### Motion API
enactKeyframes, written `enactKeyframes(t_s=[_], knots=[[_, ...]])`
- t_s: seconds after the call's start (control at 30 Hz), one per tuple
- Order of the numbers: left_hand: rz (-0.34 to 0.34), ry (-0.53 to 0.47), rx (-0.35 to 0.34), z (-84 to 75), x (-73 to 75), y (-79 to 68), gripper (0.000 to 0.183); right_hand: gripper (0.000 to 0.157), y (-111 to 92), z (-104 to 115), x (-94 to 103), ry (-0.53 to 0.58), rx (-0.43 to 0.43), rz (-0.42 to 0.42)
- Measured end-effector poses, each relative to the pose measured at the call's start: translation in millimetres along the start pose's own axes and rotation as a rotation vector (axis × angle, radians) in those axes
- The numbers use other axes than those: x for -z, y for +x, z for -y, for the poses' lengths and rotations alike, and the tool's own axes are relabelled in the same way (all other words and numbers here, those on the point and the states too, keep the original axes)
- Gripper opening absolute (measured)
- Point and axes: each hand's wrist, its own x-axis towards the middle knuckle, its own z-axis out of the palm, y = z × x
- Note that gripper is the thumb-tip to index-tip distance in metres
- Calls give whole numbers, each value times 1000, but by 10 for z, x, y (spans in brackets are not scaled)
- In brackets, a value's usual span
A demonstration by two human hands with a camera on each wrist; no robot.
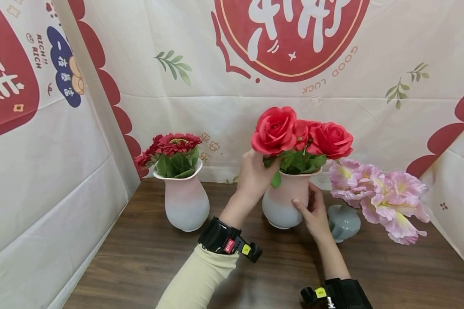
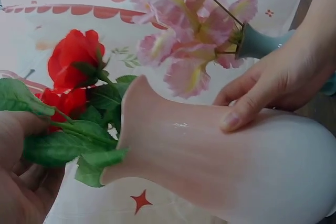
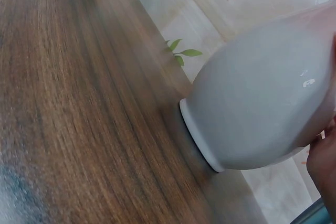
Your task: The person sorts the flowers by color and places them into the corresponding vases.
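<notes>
A pink-and-white vase [image 1: 282, 199] stands upright on the table, with several red artificial roses and green leaves in its mouth. My left hand [image 1: 256, 174] grips the stem of the left rose [image 1: 275, 131] just under its bloom, close to the vase's rim. On the vase's right side, my right hand [image 1: 315, 212] holds the body, thumb in front and fingers going round behind. In the left wrist view, leafy stems [image 2: 79, 135] pass from beside the left fingers into the vase mouth. The lower stems are hidden inside the vase.
To the left stands a matching vase [image 1: 186, 201] of dark red flowers [image 1: 174, 146]. Close to my right hand is a small blue-green vase [image 1: 344, 221] with pink flowers [image 1: 386, 195] leaning right. The wooden table [image 1: 120, 253] meets a printed cloth backdrop [image 1: 224, 116] behind.
</notes>
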Motion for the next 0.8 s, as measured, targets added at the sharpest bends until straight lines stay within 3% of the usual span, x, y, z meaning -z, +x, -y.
enactKeyframes(t_s=[0.13,0.4,0.63,0.8], knots=[[32,63,-18,44,-55,14,29,61,-7,4,-4,16,-1,0],[96,90,-71,99,-95,-46,50,61,-9,3,-8,33,-3,1],[94,214,-63,57,-132,-37,13,61,-6,0,-9,42,4,0],[99,243,10,84,-178,-33,16,61,-4,-4,-5,37,-4,4]])
